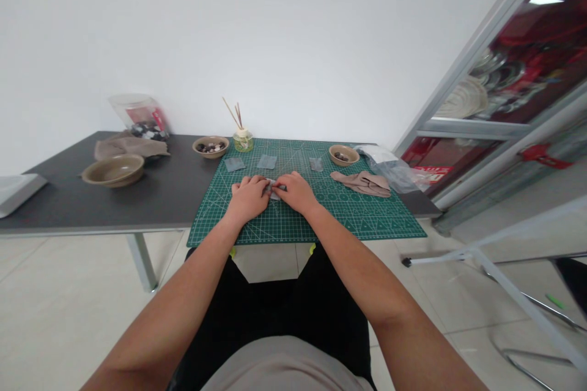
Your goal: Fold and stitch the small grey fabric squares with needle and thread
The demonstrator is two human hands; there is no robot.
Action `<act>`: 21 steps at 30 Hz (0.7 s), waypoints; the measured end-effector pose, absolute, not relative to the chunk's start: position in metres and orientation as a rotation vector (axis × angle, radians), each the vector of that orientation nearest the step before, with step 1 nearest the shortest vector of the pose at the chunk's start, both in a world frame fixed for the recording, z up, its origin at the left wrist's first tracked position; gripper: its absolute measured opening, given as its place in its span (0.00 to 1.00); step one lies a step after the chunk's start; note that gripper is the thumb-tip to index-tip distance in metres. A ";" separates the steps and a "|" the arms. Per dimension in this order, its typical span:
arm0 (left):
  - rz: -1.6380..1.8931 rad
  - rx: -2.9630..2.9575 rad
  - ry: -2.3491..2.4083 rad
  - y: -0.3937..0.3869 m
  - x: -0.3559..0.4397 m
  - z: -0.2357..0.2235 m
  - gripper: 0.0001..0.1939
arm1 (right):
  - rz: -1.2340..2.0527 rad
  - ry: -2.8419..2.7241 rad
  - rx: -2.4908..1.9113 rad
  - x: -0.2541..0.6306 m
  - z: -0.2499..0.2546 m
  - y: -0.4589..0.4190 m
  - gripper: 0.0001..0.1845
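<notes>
Logging containers first: spotting a left bowl holding dark and pale pebbles beside the far left corner of the green mat, a right bowl with fewer pebbles at far right, a wide bowl on the dark table, a clear container with black and white pebbles behind, plus a glass bottle holding yellowish liquid and thin sticks. Seeing a small packet, greyish, crumpled-looking, partly hidden by fingers, near the mat's middle, right between both hands; seeing three flat translucent packets farther back. Reaching forward with both forearms, backs of hands up; curling the left hand, fingers narrow at the packet's left side; pinching the right side with the right hand, thumb and fingers nearly together
</notes>
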State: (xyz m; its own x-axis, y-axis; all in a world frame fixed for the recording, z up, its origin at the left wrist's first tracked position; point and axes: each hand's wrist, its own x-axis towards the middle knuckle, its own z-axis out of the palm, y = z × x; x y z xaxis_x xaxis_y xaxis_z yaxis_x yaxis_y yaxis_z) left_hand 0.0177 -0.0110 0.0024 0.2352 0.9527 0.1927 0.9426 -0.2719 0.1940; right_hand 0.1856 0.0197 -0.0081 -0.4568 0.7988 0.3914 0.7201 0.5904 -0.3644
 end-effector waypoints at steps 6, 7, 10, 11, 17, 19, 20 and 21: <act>0.406 2.402 1.883 -0.013 0.018 0.006 0.20 | 0.219 -2.241 -1.228 0.186 -0.010 0.017 0.07; 0.406 2.404 1.882 -0.013 0.018 0.006 0.20 | 0.207 -2.219 -1.262 0.186 -0.011 0.018 0.07; 0.394 2.413 1.888 -0.013 0.019 0.006 0.21 | 0.189 -2.195 -1.313 0.185 -0.010 0.020 0.07; 0.387 2.413 1.891 -0.013 0.020 0.006 0.21 | 0.195 -2.212 -1.298 0.185 -0.009 0.021 0.07; 0.398 2.391 1.899 -0.014 0.020 0.007 0.21 | 0.254 -2.286 -1.169 0.185 -0.010 0.023 0.08; 0.396 2.396 1.893 -0.014 0.020 0.007 0.21 | 0.249 -2.262 -1.183 0.185 -0.011 0.022 0.09; 0.392 2.399 1.894 -0.014 0.020 0.007 0.22 | 0.244 -2.240 -1.204 0.186 -0.012 0.022 0.10; 0.385 2.400 1.895 -0.014 0.020 0.007 0.22 | 0.236 -2.215 -1.233 0.186 -0.012 0.022 0.09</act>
State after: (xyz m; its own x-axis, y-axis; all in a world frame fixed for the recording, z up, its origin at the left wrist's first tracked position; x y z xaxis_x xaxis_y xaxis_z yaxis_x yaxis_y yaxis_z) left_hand 0.0197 -0.0140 0.0072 0.2134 0.9641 0.1583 0.9493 -0.2428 0.1995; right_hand 0.1857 0.0224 -0.0124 -0.3994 0.8221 0.4056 0.7182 0.5556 -0.4189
